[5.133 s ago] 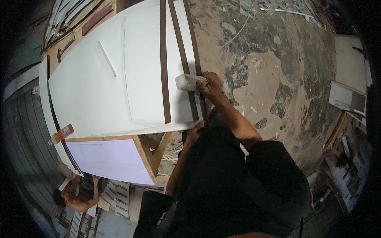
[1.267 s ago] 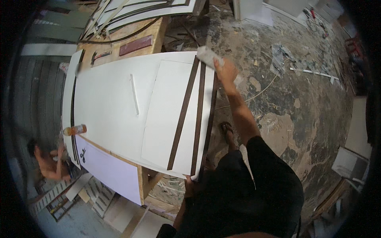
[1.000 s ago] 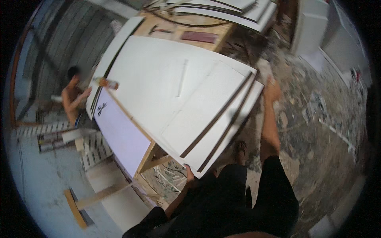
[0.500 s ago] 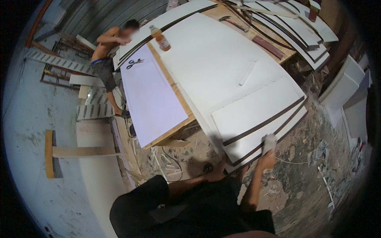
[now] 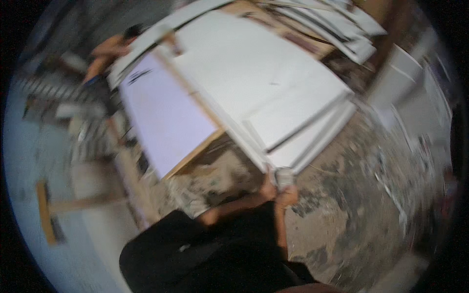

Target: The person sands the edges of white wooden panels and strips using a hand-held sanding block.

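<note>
Several white boards (image 5: 254, 73) lie stacked on a wooden worktable, their near ends overlapping. My right hand (image 5: 287, 196) is closed around a pale wad (image 5: 283, 177), perhaps a rag, against the near corner of the lower board (image 5: 293, 155). Close beside it, my left hand (image 5: 267, 188) is at the same corner, one digit pointing up at the board's edge. Motion smears its fingers, so its grip is unclear. A dark strip (image 5: 298, 136) runs along the near edge of the upper board.
Left of the boards lies a lilac sheet (image 5: 166, 107) with black scissors (image 5: 139, 76). A bottle (image 5: 172, 41) stands at the far left, near another person (image 5: 105, 53). White offcuts (image 5: 337, 31) lie at the back right. Debris covers the floor (image 5: 322, 215).
My right hand has moved left along the board's near edge to the corner, bringing the pale wad beside my left hand. The view has shifted and blurred. The other person leans lower.
</note>
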Demonstrator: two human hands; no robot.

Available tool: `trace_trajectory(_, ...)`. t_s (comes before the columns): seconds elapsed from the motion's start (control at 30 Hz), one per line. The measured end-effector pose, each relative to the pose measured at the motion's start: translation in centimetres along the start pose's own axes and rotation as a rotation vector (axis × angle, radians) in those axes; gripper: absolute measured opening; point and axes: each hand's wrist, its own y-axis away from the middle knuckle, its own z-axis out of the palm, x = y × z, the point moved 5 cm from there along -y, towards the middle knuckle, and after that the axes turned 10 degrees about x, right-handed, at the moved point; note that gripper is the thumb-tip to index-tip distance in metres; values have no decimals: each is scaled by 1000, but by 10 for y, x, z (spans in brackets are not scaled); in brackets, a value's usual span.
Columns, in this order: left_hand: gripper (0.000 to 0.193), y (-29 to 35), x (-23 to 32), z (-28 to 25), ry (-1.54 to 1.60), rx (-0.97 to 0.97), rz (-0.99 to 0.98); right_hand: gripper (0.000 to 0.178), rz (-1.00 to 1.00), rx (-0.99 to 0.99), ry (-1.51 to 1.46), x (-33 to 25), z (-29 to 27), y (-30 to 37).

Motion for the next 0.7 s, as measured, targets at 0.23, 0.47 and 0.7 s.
trace_trajectory(0.23,59,29,2,-1,13,96,69,51,-33,-17,-191,-18,7,-50)
trace_trajectory(0.47,81,31,4,9,-133,502,-104,39,202,-12,-523,57,80,-188)
trace_trajectory(0.7,81,32,0,15,-153,649,-101,55,65,159,-35,61,130,-414)
